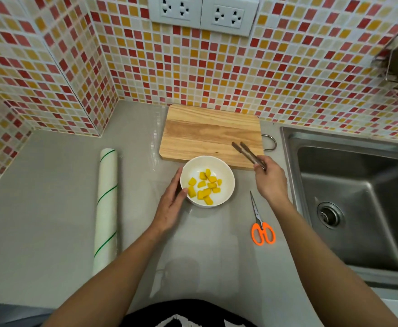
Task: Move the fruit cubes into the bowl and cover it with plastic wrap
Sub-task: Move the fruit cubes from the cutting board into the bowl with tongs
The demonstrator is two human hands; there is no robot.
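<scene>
Fruit cubes (205,187) in bowl (226,197), steadied by flat-fingered left hand (169,208); right hand (270,180) pinches tongs (248,154) w/ nothing in them.

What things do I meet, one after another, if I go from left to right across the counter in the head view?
Plastic wrap roll → left hand → white bowl holding the yellow fruit cubes → orange-handled scissors → steel sink.
</scene>
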